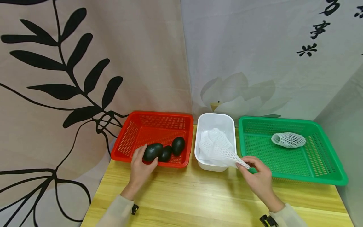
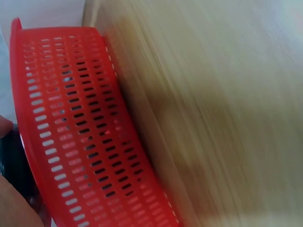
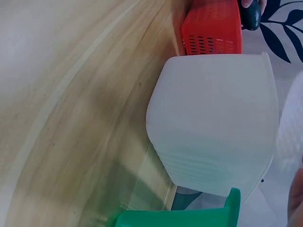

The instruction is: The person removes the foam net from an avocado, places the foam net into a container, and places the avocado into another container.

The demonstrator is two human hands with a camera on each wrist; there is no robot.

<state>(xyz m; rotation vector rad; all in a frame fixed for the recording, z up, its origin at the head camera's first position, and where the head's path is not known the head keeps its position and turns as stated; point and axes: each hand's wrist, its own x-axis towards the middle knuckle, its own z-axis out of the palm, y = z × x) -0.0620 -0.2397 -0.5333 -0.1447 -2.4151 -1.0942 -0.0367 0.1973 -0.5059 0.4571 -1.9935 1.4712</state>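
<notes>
At the front of the red basket (image 1: 122, 156) my left hand (image 1: 141, 167) grips a dark avocado (image 1: 153, 151) between thumb and fingers. Two more avocados (image 1: 178, 146) lie just right of it in the basket. My right hand (image 1: 258, 175) pinches the end of a white foam net sleeve (image 1: 229, 157) over the front right rim of the white bin (image 1: 202, 121). Other foam net sleeves (image 1: 216, 137) lie in that bin. The left wrist view shows the held avocado (image 2: 14, 163) above the basket's rim, partly cut off by the frame.
To the right, a green basket (image 1: 286, 164) contains a netted item (image 1: 289, 140), its contents unclear. All three containers stand along the back of the wooden table (image 1: 198, 201), before a printed curtain (image 1: 158, 56). The white bin sits between the two baskets.
</notes>
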